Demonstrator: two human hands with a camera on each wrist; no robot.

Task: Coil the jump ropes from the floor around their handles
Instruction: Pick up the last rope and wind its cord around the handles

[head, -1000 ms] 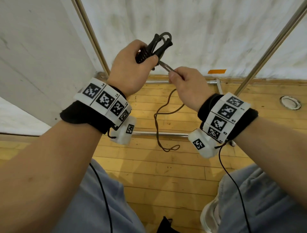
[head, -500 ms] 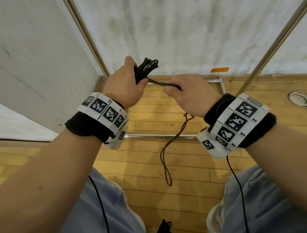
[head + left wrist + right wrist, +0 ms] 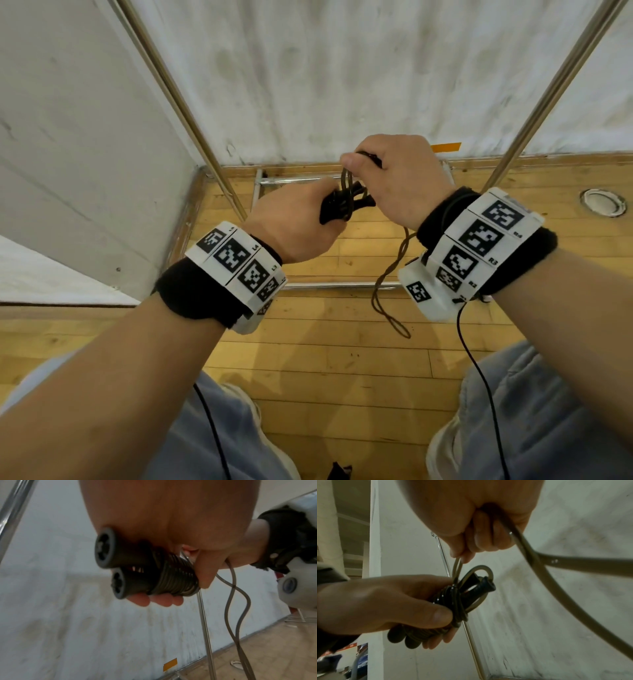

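Far side: pale wall [image 3: 342, 68] meeting wooden floor [image 3: 325, 359], with slanted metal poles [image 3: 178, 113] rising left and right, and a horizontal rail [image 3: 339, 285] low across the boards. Near edge: knees in light blue trousers [image 3: 534, 411].

Held up in mid-scene, between the two hands: a pair of black handles [image 3: 120, 568] side by side, wrapped in many tight turns of dark jump rope [image 3: 175, 577]. Left hand [image 3: 294, 222] clenched round the bundle, thumb [image 3: 436, 614] pressed on the turns, fingertips [image 3: 154, 600] curling under from below. Right hand [image 3: 400, 178] just above and to the right of the bundle, touching or nearly touching the left, thumb and curled fingers [image 3: 481, 539] pinching a doubled strand of rope that runs down into the wraps. A small loop of rope [image 3: 481, 572] arching over the narrow handle ends [image 3: 486, 586].

Below the right hand: a loose twisted tail [image 3: 390, 284] hanging down past the right wristband [image 3: 479, 246], ending in a narrow loop; touching the floor or not, cannot tell. Marker bands on both wrists, left wristband [image 3: 236, 270] lower and nearer.
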